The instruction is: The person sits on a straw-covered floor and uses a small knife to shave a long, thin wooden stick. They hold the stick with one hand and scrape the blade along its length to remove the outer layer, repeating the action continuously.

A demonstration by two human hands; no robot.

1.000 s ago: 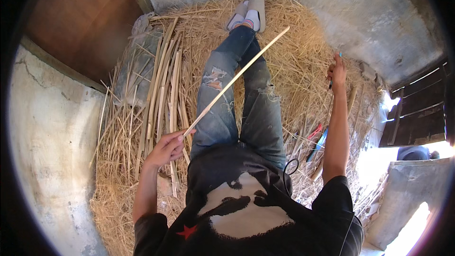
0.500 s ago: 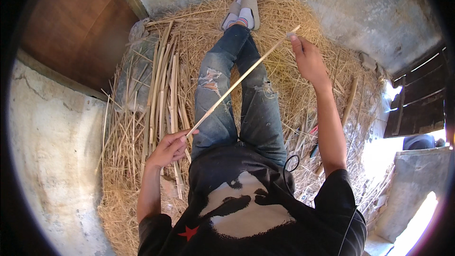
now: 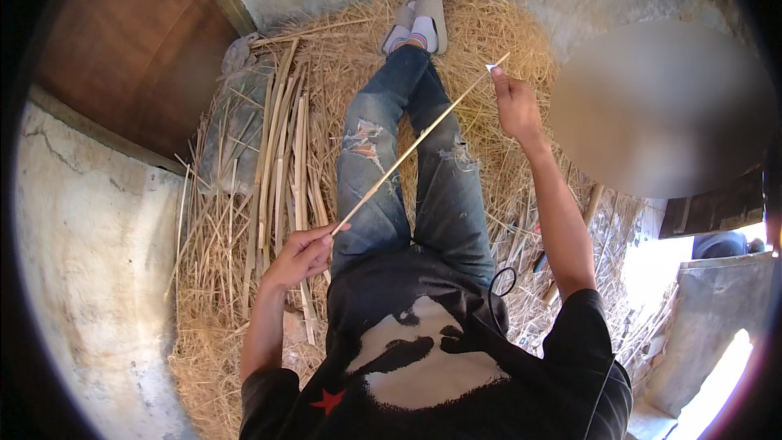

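Observation:
A long, thin, pale bamboo stick (image 3: 407, 149) slants across above my legs, its near end low on the left and its far end high on the right. My left hand (image 3: 300, 257) is closed in a pinch round the near end. Close to the far tip, my right hand (image 3: 518, 106) is closed on a small flat whitish piece (image 3: 490, 68), which lies against the stick. What this piece is I cannot make out, and part of it is hidden by the fingers.
Long split strips (image 3: 281, 138) lie in a bundle left of my outstretched legs (image 3: 379, 187). Straw and shavings (image 3: 489, 24) cover the floor. Walls (image 3: 98, 253) stand close on the left and ahead, with a brown panel (image 3: 138, 49) at far left. A blurred oval hides the upper right.
My right hand has shifted slightly to the left, and my left hand a little to the right. The stick has moved with them. More of the whitish piece now shows.

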